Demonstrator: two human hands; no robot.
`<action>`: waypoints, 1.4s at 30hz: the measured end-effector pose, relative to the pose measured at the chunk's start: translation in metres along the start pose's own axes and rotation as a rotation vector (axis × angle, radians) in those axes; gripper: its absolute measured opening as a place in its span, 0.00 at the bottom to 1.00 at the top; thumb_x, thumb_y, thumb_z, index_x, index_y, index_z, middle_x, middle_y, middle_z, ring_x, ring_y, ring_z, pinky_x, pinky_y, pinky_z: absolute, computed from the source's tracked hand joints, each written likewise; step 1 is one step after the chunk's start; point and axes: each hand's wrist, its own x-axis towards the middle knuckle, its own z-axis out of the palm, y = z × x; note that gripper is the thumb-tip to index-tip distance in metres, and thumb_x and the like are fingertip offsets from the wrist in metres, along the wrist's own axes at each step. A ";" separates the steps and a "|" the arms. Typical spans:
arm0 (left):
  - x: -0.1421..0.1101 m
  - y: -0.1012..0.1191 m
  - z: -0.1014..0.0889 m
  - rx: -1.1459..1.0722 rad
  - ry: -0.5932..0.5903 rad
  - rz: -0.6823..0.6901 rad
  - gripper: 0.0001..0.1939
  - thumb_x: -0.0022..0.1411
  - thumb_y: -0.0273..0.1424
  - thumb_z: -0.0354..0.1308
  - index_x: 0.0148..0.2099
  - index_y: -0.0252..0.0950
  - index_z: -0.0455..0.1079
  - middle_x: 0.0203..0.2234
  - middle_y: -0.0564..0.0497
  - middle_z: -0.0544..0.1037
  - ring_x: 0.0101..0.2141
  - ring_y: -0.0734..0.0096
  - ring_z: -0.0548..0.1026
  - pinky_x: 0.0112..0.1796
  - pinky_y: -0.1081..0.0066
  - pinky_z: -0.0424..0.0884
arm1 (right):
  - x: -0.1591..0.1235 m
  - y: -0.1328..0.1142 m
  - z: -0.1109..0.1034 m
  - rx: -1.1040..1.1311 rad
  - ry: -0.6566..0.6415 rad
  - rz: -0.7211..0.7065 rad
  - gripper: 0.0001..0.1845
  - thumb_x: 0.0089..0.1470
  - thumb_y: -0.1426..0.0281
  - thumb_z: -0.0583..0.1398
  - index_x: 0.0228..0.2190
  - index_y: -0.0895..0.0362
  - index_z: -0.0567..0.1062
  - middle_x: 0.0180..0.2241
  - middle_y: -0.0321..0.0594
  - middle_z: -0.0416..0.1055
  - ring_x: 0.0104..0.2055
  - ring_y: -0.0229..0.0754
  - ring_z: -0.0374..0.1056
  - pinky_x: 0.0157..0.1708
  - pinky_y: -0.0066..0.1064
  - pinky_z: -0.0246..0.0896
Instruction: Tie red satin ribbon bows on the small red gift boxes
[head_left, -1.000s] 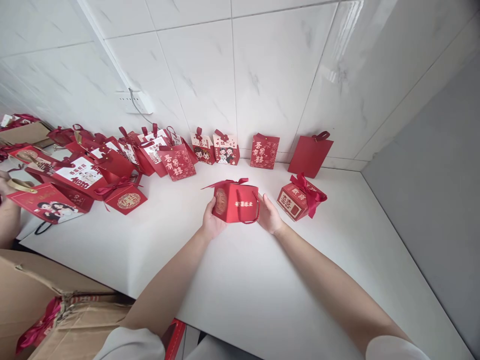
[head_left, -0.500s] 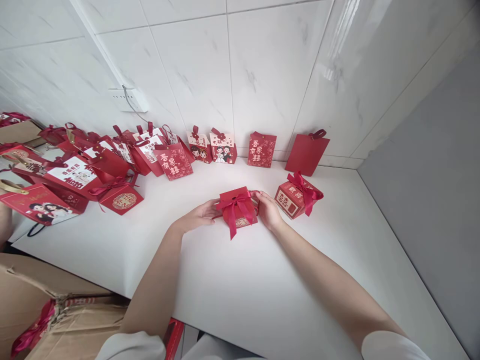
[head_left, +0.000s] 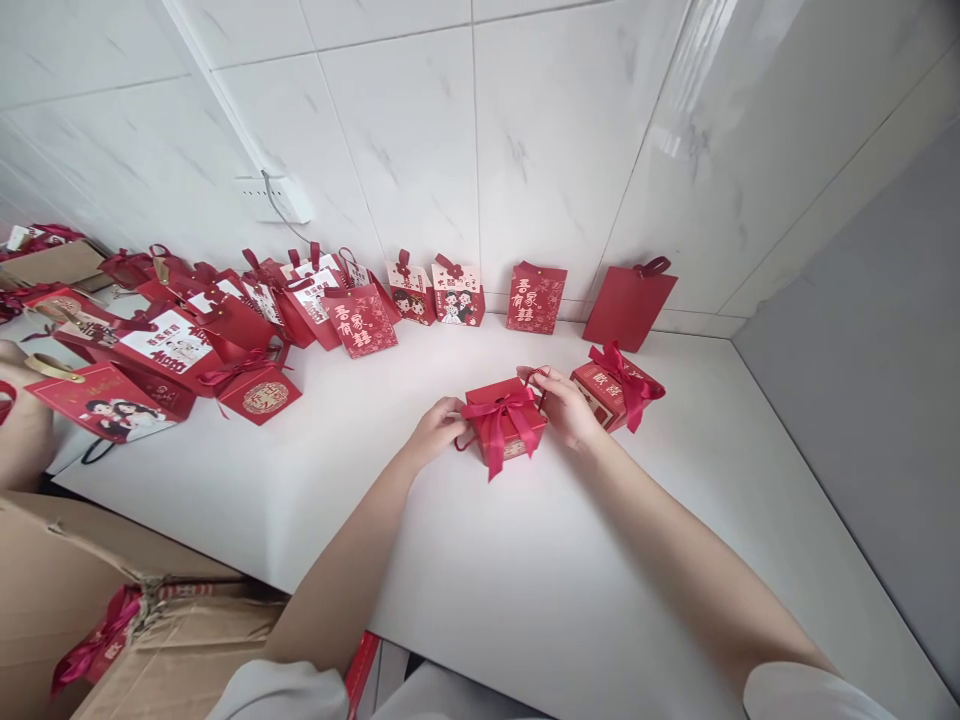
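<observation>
A red gift box (head_left: 504,425) with a pink-red ribbon bow (head_left: 504,408) sits on the white table in front of me. My left hand (head_left: 439,430) is at its left side, fingers curled against the edge; a cord loop hangs just below them. At the far right corner, my right hand (head_left: 564,402) pinches the dark red cord handle (head_left: 534,376). Right behind that hand stands another red gift box (head_left: 619,388), also tied with a ribbon and partly hidden by it.
Red gift bags (head_left: 536,298) line the tiled wall, with one plain red bag (head_left: 631,305) at the right. Several more bags and boxes crowd the left. A cardboard carton (head_left: 187,650) stands lower left. Another person's arm (head_left: 26,425) shows at the left edge.
The camera view has shifted, so everything appears further right. My right hand has lifted the cord handle away from the box's side. Another person's hand shows more at the left.
</observation>
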 end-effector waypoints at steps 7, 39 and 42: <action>-0.007 0.021 -0.024 -0.514 0.045 -0.083 0.08 0.54 0.30 0.55 0.24 0.35 0.63 0.19 0.54 0.67 0.31 0.69 0.73 0.39 0.69 0.69 | -0.009 -0.052 -0.006 -0.049 0.022 0.030 0.13 0.50 0.63 0.67 0.23 0.56 0.72 0.18 0.29 0.61 0.24 0.33 0.63 0.34 0.28 0.65; -0.017 0.035 -0.072 -0.854 0.323 -0.088 0.08 0.63 0.28 0.54 0.29 0.33 0.65 0.18 0.55 0.70 0.25 0.76 0.75 0.37 0.74 0.75 | -0.013 -0.080 -0.016 0.182 0.087 0.206 0.03 0.52 0.72 0.62 0.31 0.54 0.71 0.17 0.28 0.57 0.20 0.34 0.59 0.33 0.34 0.73; -0.016 0.024 -0.078 -0.562 0.265 -0.167 0.09 0.59 0.34 0.58 0.32 0.33 0.67 0.26 0.49 0.76 0.34 0.68 0.77 0.42 0.67 0.73 | -0.011 -0.069 -0.011 0.000 0.095 0.197 0.06 0.53 0.69 0.62 0.34 0.56 0.72 0.25 0.36 0.68 0.30 0.41 0.69 0.41 0.39 0.71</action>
